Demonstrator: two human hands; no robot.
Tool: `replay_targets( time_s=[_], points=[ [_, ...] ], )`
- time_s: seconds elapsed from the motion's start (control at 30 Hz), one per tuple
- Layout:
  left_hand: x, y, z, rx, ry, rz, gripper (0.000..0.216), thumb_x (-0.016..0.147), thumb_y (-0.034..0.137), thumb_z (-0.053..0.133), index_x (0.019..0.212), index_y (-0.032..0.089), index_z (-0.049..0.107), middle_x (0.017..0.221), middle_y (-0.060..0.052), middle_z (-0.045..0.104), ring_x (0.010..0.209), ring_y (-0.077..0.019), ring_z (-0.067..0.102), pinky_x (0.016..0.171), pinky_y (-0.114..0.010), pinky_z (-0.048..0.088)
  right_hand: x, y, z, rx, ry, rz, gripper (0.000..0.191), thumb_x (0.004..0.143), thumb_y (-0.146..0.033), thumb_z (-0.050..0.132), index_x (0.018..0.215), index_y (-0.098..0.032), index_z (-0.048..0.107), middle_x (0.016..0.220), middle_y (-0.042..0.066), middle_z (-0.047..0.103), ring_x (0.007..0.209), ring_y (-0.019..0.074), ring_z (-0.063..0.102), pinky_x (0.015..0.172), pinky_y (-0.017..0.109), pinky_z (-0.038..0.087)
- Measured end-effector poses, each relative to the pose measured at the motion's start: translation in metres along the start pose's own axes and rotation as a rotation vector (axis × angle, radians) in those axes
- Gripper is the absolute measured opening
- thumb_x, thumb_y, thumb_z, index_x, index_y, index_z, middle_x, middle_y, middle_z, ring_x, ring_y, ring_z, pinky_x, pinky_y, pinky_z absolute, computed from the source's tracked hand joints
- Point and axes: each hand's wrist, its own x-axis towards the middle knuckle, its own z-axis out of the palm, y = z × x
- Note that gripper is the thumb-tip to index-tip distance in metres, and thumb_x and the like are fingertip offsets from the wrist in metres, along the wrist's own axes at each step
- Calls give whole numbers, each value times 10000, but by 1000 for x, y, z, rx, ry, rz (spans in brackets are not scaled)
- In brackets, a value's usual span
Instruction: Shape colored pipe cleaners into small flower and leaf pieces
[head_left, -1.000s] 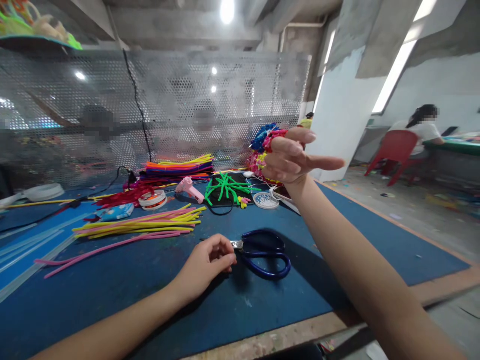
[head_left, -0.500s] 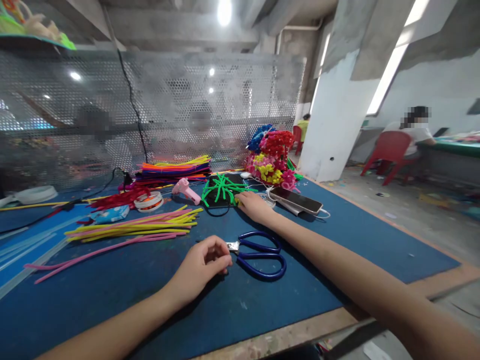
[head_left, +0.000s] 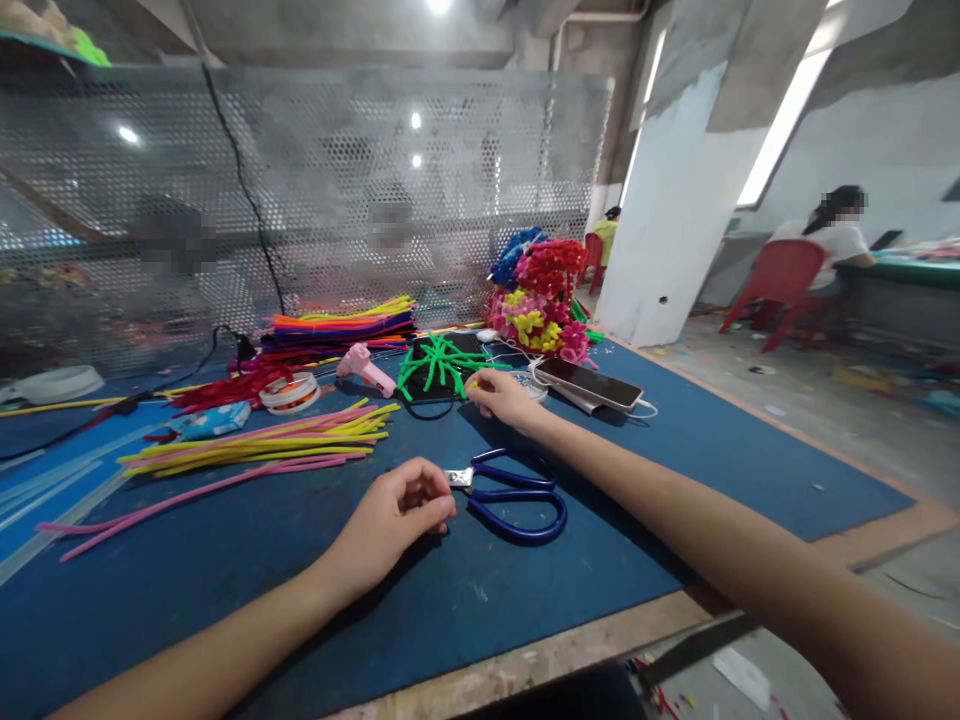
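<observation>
My left hand (head_left: 394, 520) rests on the blue mat by the blades of a pair of scissors (head_left: 517, 495) with blue loop handles. Its fingers are curled in toward the thumb, hiding whatever may lie inside. Farther out, my right hand (head_left: 504, 398) pinches a small yellow piece at its fingertips, too small to name. Beside those fingertips, a bunch of green pipe-cleaner stems (head_left: 439, 368) spreads over a black pad. A pink glue gun (head_left: 365, 368) lies left of the green bunch.
Yellow and pink pipe cleaners (head_left: 262, 440) lie at left, near a white tape roll (head_left: 289, 392). Bundled coloured pipe cleaners (head_left: 337, 325) are stacked behind. A pile of fuzzy flowers (head_left: 544, 295) stands at the back. A phone (head_left: 589, 383) with a cable lies at right.
My right hand has drawn slightly back from the green bunch, its fingers now lifted with the yellow piece. The view has tilted a little; my left hand stays by the scissors.
</observation>
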Motion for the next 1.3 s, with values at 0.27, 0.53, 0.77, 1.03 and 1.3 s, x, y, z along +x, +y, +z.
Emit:
replay_targets(
  time_s=[0.27,0.53,0.77,1.03,1.3],
  points=[
    [0,1,-1,5,-7,-12,144,749,285,581,759,164,504,670,26,568,600,-86,547,599,-206,418,-10,-20,0,572,-185,334,221,899,-184,299,728,-140,434,576,-29,419,396,21,322,336,95,253],
    [0,0,-2,12,-4,-24,162,742,300,587,768,164,501,674,18,569,609,-98,552,600,-216,422,-11,-16,-3,1008,-212,556,506,867,-530,241,904,-104,509,827,156,614,729,180,636,526,249,521],
    [-1,2,-2,20,-6,-41,151,746,289,587,763,166,500,672,27,566,611,-88,551,603,-206,425,-12,-13,0,990,-286,534,211,836,-199,402,983,-83,500,942,163,596,828,192,638,655,291,538],
    [-1,5,-1,21,-10,-59,148,749,278,584,757,163,491,675,26,565,609,-82,550,601,-204,432,-11,-16,6,870,-248,556,188,850,-89,349,885,-61,532,866,158,628,683,137,633,499,200,502],
    [-1,3,-2,25,-14,-53,147,749,276,585,761,164,490,669,31,566,607,-78,550,598,-197,432,-13,-16,5,828,-221,553,81,840,-132,455,887,-106,516,841,101,652,679,139,648,436,178,500]
  ],
)
